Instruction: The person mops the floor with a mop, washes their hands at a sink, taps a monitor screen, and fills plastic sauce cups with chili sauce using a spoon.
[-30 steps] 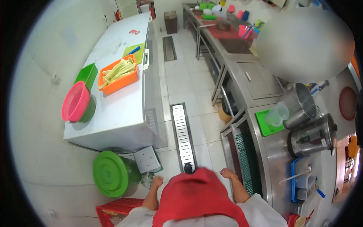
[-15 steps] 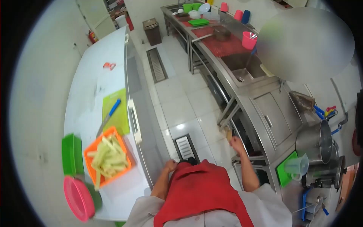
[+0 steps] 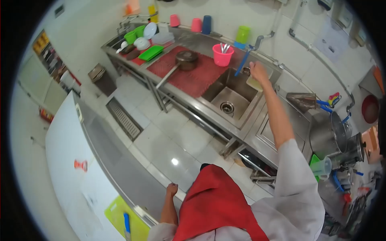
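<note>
My right hand (image 3: 260,72) is stretched out over the back right corner of the steel sink (image 3: 231,96). It is beside the blue hose (image 3: 242,62) of the tap and above a pale yellow pad (image 3: 254,83) on the sink's edge. Its fingers point away from me and are partly hidden, so I cannot tell whether they grip anything. My left hand (image 3: 172,188) hangs low over the floor by the white-topped counter, closed in a loose fist with nothing visible in it.
Left of the sink, a lidded saucepan (image 3: 186,60) sits on a red mat (image 3: 161,66). A pink cup of cutlery (image 3: 222,55) stands behind the basin. A blue-handled knife (image 3: 126,223) lies on the green cutting board (image 3: 120,213). Large pots (image 3: 327,132) stand at right.
My right hand has risen from low beside the steel counter to the sink's back corner. My view has turned right, bringing the sink nearer. My left hand stays low and closed.
</note>
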The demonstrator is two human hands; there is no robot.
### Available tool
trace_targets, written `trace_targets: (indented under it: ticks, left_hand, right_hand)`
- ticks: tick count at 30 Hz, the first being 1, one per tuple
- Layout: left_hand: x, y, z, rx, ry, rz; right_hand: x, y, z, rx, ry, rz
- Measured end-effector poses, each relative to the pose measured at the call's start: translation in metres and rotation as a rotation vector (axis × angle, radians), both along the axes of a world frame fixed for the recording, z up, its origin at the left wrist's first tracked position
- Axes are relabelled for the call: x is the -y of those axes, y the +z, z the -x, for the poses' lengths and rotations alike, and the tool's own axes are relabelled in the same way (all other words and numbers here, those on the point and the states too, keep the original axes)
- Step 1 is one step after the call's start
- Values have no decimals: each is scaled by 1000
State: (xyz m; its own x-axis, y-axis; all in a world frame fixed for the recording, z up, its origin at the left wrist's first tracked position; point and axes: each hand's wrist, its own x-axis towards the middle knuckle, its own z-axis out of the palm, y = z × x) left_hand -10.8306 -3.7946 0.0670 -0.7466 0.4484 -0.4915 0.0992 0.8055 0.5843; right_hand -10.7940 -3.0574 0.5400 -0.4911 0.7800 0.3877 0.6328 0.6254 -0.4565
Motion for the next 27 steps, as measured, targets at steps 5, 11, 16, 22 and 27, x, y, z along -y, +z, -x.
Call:
trace_targets:
  ticks: [5,11,16,22,27]
  left_hand:
    - [-28,-1,114,26,62,-109]
    - [-33,47,192,71,-228,376]
    - [-63,71,230,662,377,579]
    - [-152,63,327,118,257,45]
    - [-314,158,375,75,163,-266]
  right_hand:
    - [-150,28,74,333,-152,-164]
    - [-237,28,122,390,312,-109]
    - [-229,71,116,475,537,-160]
    - [-170,27,121,-88,124,-584]
    - [-96,-320,116,-1587,89,1417]
